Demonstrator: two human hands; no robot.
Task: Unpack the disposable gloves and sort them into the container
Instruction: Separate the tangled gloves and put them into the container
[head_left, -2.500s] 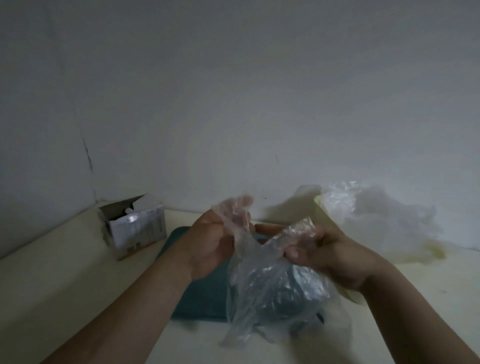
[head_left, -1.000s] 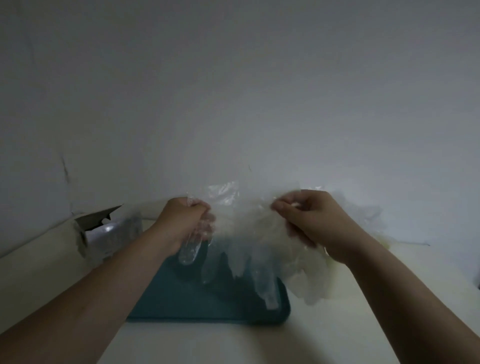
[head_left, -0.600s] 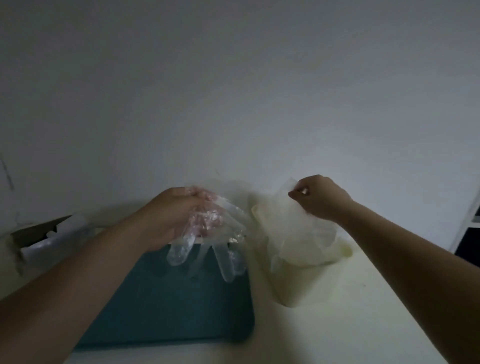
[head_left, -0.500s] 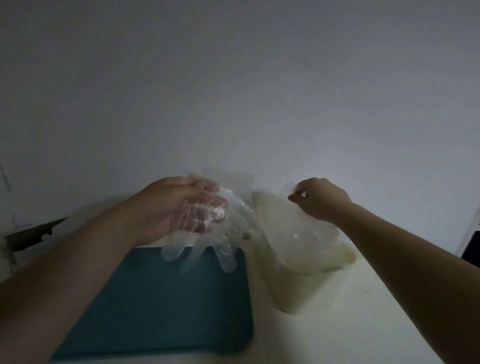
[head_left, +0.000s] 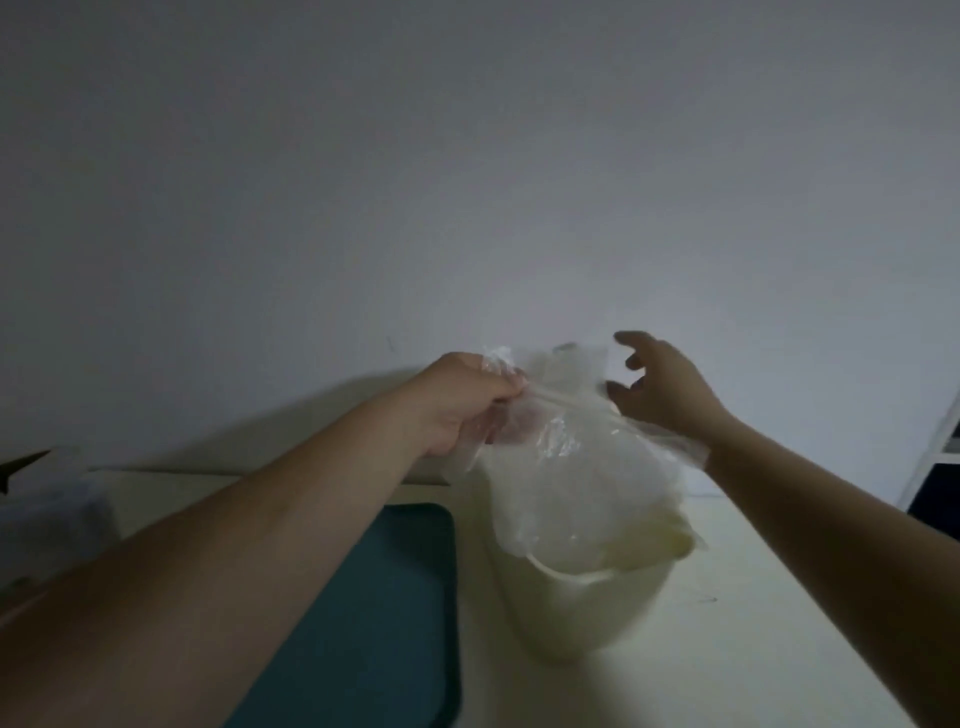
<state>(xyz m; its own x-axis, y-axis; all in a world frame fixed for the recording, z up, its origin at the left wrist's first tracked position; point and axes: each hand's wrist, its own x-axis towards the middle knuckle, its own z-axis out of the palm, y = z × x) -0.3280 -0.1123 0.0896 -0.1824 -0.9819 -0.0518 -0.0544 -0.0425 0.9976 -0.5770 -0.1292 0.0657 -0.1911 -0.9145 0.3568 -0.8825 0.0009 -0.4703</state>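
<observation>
1. Above the cream container (head_left: 597, 613), on the right part of the bench (head_left: 753, 665), a bunch of clear disposable gloves (head_left: 566, 467) hangs with its lower end dipping inside the rim.
2. The left grip (head_left: 462, 402) is closed on the top edge of the bunch, fingers curled and pinching the film. It seems to bear all the weight.
3. The right grip (head_left: 662, 387) is open, fingers spread and holding nothing, just beside the upper right of the film. Whether it brushes the plastic cannot be told.
4. The step in hand, as I read it, is lowering the unpacked gloves into the container.
5. The next move calls for the left grip to sink toward the rim and let go once the bulk is inside. The right grip could press the loose film down, since plastic this light is likely to cling and spring back over the edge.
6. A dark teal tray (head_left: 374, 623) lies on the bench just left of the container, and a blurred box (head_left: 47, 499) sits at the far left.
</observation>
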